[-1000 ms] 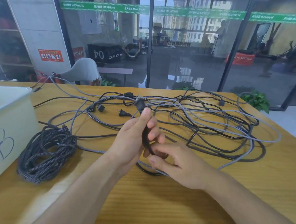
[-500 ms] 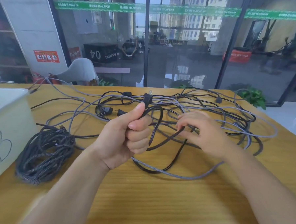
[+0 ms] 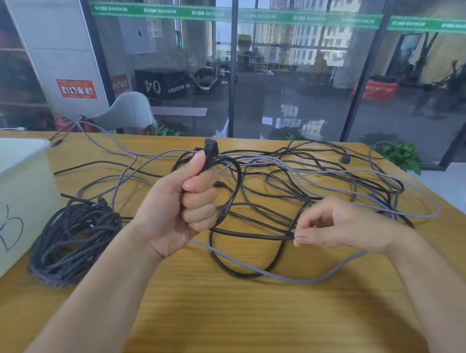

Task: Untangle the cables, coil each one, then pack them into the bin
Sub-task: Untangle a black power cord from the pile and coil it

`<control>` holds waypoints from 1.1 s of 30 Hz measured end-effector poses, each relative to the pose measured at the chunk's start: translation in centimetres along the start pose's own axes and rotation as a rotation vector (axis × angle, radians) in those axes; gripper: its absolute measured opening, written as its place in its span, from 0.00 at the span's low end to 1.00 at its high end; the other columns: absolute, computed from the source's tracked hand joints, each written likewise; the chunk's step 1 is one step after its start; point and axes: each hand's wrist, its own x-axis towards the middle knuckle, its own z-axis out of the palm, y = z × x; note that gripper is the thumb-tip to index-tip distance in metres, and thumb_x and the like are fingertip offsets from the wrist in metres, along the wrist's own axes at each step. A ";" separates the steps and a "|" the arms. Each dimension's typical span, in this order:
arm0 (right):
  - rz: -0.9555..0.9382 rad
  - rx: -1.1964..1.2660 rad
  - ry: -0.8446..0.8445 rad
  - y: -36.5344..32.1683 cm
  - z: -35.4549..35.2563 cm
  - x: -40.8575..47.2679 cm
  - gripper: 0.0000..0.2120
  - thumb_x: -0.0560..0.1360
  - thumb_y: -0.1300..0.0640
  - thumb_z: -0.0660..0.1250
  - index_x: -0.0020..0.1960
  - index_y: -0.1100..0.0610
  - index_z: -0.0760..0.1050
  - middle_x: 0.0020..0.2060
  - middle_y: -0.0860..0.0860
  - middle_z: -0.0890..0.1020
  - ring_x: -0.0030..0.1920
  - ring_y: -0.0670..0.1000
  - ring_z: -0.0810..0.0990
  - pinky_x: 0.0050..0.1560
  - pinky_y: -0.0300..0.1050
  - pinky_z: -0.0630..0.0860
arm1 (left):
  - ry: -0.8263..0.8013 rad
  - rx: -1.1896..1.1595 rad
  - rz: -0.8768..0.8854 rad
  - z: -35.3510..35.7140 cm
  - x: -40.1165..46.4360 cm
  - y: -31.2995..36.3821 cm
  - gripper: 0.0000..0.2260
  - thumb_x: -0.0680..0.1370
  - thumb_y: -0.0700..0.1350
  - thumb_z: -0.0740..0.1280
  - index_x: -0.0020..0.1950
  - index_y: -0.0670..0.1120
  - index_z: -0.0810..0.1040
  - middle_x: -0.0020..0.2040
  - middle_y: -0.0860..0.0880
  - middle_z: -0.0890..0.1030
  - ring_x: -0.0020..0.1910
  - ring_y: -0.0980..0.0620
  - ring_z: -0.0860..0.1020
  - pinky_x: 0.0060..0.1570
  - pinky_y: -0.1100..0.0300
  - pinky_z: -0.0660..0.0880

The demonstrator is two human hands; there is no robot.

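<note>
My left hand (image 3: 179,208) is a fist around a black cable (image 3: 233,192), whose plug end (image 3: 210,148) sticks up above my thumb. One loop of that cable hangs from the fist. My right hand (image 3: 340,225) pinches the same black cable between thumb and fingertips at the loop's right side. Behind both hands a tangle of black and grey cables (image 3: 334,181) spreads over the wooden table (image 3: 246,312). A grey cable (image 3: 275,275) runs under the loop. A coiled braided dark cable (image 3: 72,238) lies at the left beside the white bin (image 3: 15,192) marked B.
The bin stands at the table's left edge. Loose grey cable ends (image 3: 94,131) trail off the far left side. A grey chair (image 3: 127,111) and a glass wall stand behind the table; a potted plant (image 3: 400,155) sits at the far right.
My left hand has stayed raised, gripping the black cable by its plug end. My right hand moved down and nearer, sliding along the cable and drawing a length out of the tangle.
</note>
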 end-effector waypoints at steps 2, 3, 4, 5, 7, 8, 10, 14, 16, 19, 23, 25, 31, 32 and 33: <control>0.126 -0.294 0.165 -0.5 0.8 0.5 0.24 0.68 0.28 0.73 0.40 0.49 0.85 0.34 0.55 0.83 0.33 0.50 0.77 0.38 0.46 0.71 | -0.063 0.029 -0.071 0.3 0.2 -0.4 0.20 0.84 0.57 0.56 0.34 0.53 0.60 0.26 0.56 0.56 0.22 0.55 0.53 0.23 0.62 0.53; 0.189 -0.461 0.255 -0.9 1.1 0.8 0.27 0.66 0.24 0.71 0.37 0.49 0.83 0.32 0.51 0.83 0.33 0.47 0.79 0.37 0.43 0.72 | -0.085 0.062 -0.106 0.5 0.3 -0.8 0.20 0.83 0.57 0.56 0.33 0.53 0.60 0.26 0.56 0.56 0.23 0.55 0.53 0.24 0.63 0.53; 0.237 -0.619 0.362 -1.4 1.5 1.2 0.30 0.65 0.21 0.67 0.35 0.50 0.81 0.30 0.49 0.83 0.32 0.46 0.79 0.35 0.42 0.70 | -0.089 0.103 -0.135 0.8 0.5 -1.2 0.20 0.83 0.58 0.56 0.33 0.53 0.60 0.26 0.56 0.55 0.23 0.55 0.52 0.24 0.63 0.52; 0.267 -0.741 0.489 -1.8 1.7 1.5 0.34 0.63 0.18 0.63 0.33 0.51 0.79 0.28 0.48 0.81 0.32 0.46 0.79 0.32 0.41 0.68 | -0.077 0.148 -0.158 1.2 0.6 -1.6 0.20 0.82 0.58 0.56 0.33 0.53 0.60 0.26 0.56 0.55 0.23 0.55 0.52 0.24 0.62 0.52; 0.282 -0.862 0.746 -2.5 2.1 1.9 0.39 0.63 0.16 0.59 0.31 0.55 0.73 0.25 0.48 0.77 0.30 0.46 0.74 0.31 0.41 0.63 | -0.034 0.234 -0.174 1.6 1.0 -2.2 0.20 0.81 0.58 0.57 0.31 0.53 0.61 0.26 0.56 0.56 0.23 0.56 0.52 0.25 0.62 0.52; 0.273 -0.855 0.835 -2.7 2.5 2.1 0.39 0.64 0.17 0.60 0.31 0.56 0.69 0.24 0.48 0.74 0.29 0.46 0.72 0.30 0.42 0.62 | -0.014 0.287 -0.173 1.7 1.0 -2.4 0.21 0.81 0.58 0.57 0.31 0.53 0.62 0.26 0.56 0.56 0.24 0.57 0.53 0.25 0.62 0.52; 0.200 -0.655 0.926 -2.4 3.5 2.4 0.35 0.67 0.22 0.68 0.31 0.55 0.67 0.22 0.47 0.70 0.26 0.47 0.68 0.30 0.44 0.61 | 0.016 0.444 -0.162 1.9 1.1 -3.0 0.21 0.82 0.58 0.57 0.31 0.52 0.63 0.27 0.55 0.57 0.25 0.56 0.54 0.27 0.61 0.52; 0.007 0.141 0.819 -2.5 4.2 2.3 0.20 0.78 0.44 0.72 0.36 0.57 0.78 0.27 0.49 0.73 0.29 0.48 0.67 0.33 0.43 0.65 | 0.106 0.785 -0.090 2.5 1.6 -4.6 0.23 0.86 0.58 0.55 0.34 0.50 0.63 0.30 0.52 0.58 0.29 0.52 0.54 0.30 0.59 0.53; -0.020 0.488 0.668 -3.2 4.3 2.0 0.13 0.83 0.56 0.65 0.44 0.59 0.83 0.34 0.53 0.79 0.34 0.49 0.74 0.36 0.44 0.74 | 0.175 0.861 -0.044 2.7 2.1 -5.3 0.23 0.88 0.55 0.53 0.35 0.48 0.63 0.30 0.53 0.59 0.29 0.53 0.56 0.29 0.62 0.55; -0.061 0.597 0.543 -3.6 4.6 1.9 0.13 0.83 0.66 0.62 0.53 0.57 0.85 0.48 0.52 0.88 0.45 0.50 0.80 0.48 0.41 0.82 | 0.264 0.875 0.016 2.5 2.5 -5.8 0.23 0.87 0.54 0.52 0.37 0.44 0.64 0.31 0.53 0.58 0.29 0.54 0.56 0.29 0.63 0.55; -0.118 0.444 0.528 -3.2 6.0 2.1 0.07 0.78 0.64 0.73 0.54 0.55 0.85 0.42 0.50 0.87 0.44 0.47 0.84 0.47 0.35 0.78 | 0.333 0.874 0.054 2.2 2.8 -6.3 0.22 0.87 0.56 0.52 0.37 0.44 0.64 0.32 0.52 0.58 0.30 0.53 0.56 0.29 0.61 0.54; -0.150 0.426 0.544 -3.1 6.5 2.3 0.06 0.76 0.62 0.75 0.53 0.57 0.85 0.43 0.53 0.88 0.44 0.47 0.85 0.46 0.35 0.77 | 0.351 0.869 0.070 2.3 2.8 -6.4 0.22 0.87 0.57 0.53 0.37 0.46 0.63 0.32 0.53 0.58 0.30 0.54 0.56 0.29 0.62 0.55; -0.190 0.514 0.400 -3.1 6.8 2.2 0.13 0.82 0.67 0.66 0.61 0.58 0.84 0.51 0.59 0.87 0.55 0.57 0.86 0.53 0.45 0.83 | 0.407 0.871 0.155 2.4 2.5 -5.9 0.23 0.83 0.60 0.58 0.33 0.51 0.60 0.33 0.48 0.56 0.33 0.48 0.54 0.34 0.54 0.52; -0.201 0.476 0.388 -3.1 6.7 2.2 0.13 0.82 0.67 0.66 0.62 0.57 0.84 0.51 0.58 0.86 0.55 0.57 0.86 0.55 0.44 0.82 | 0.422 0.852 0.173 2.4 2.5 -5.7 0.22 0.85 0.57 0.58 0.32 0.51 0.61 0.32 0.49 0.57 0.32 0.49 0.55 0.33 0.55 0.52; -0.209 0.420 0.396 -3.0 6.6 2.2 0.12 0.82 0.66 0.66 0.61 0.56 0.84 0.51 0.55 0.86 0.55 0.54 0.86 0.55 0.42 0.80 | 0.442 0.833 0.196 2.4 2.5 -5.5 0.22 0.86 0.53 0.58 0.33 0.49 0.63 0.31 0.51 0.57 0.31 0.51 0.55 0.32 0.57 0.53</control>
